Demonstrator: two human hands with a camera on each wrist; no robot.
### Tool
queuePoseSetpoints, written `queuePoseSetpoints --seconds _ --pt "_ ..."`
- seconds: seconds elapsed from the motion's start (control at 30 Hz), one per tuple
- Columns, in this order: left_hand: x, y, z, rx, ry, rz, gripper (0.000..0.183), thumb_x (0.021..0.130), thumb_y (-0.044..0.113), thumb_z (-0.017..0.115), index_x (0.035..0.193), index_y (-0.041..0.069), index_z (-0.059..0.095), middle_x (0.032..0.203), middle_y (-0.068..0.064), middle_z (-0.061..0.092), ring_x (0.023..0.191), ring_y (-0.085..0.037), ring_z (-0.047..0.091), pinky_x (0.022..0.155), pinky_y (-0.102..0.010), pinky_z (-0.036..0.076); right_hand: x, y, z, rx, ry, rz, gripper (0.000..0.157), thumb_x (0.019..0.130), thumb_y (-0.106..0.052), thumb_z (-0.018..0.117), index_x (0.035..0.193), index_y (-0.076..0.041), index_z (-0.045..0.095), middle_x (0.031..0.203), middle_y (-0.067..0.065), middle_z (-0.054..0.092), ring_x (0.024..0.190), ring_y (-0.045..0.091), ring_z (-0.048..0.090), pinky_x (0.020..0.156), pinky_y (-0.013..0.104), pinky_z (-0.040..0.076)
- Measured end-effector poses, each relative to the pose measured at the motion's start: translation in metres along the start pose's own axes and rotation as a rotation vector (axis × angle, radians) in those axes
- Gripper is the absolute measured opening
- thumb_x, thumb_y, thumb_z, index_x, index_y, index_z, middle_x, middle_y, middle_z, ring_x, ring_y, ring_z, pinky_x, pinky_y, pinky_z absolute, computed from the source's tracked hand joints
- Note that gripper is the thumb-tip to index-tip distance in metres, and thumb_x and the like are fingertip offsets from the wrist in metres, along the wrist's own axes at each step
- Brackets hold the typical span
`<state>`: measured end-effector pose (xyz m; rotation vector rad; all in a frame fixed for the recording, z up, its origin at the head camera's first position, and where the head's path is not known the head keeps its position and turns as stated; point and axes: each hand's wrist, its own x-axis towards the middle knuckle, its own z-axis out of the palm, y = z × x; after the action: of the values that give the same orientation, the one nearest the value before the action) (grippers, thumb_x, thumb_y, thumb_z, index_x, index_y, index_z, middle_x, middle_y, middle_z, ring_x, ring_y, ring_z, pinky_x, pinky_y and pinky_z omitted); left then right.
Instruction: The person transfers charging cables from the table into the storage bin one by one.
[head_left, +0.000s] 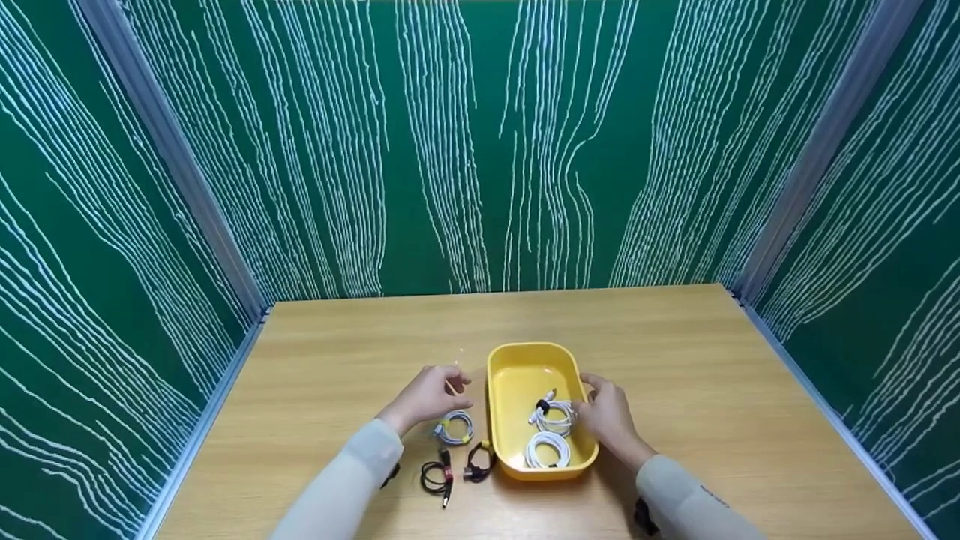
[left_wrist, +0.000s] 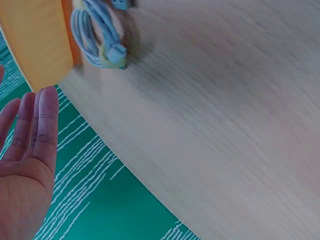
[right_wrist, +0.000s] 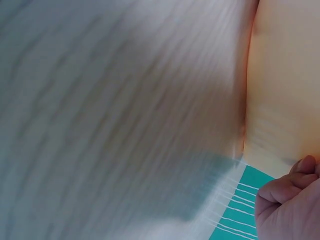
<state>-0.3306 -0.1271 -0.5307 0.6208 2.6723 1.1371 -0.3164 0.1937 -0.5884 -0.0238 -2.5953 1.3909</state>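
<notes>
A yellow plastic bin (head_left: 534, 474) stands on the table, with two coiled white cables inside: one with a black tie (head_left: 555, 417) and a rounder coil (head_left: 547, 450) near the front. My right hand (head_left: 611, 416) grips the bin's right rim; its curled fingers (right_wrist: 282, 192) show against the wall in the right wrist view. My left hand (head_left: 427, 394) is left of the bin and holds nothing; its fingers (left_wrist: 46, 120) are extended in the left wrist view. Just below it lies a grey-blue coiled cable with yellow ties (head_left: 454, 427).
Two black coiled cables lie left of the bin's front end, one with a red tie (head_left: 436, 476) and one with a yellow tie (head_left: 480, 461) close against the bin. Green walls with white lines (head_left: 435, 150) enclose the wooden table (head_left: 337, 352) at the back and sides.
</notes>
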Motion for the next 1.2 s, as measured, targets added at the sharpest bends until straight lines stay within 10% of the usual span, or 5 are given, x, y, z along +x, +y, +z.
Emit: queuePoseSetpoints --seconds 1.2 --pt "-0.008 -0.041 0.001 0.312 -0.124 0.009 0.045 0.078 0.024 0.077 0.119 0.009 0.066 0.104 -0.002 0.066 0.099 -0.019 0.06 0.091 -0.039 0.047 -0.001 0.001 0.0 -0.037 0.022 -0.027 0.051 0.073 0.004 0.07 0.123 0.008 0.061 0.055 -0.003 0.039 0.049 0.012 0.036 0.043 0.023 0.027"
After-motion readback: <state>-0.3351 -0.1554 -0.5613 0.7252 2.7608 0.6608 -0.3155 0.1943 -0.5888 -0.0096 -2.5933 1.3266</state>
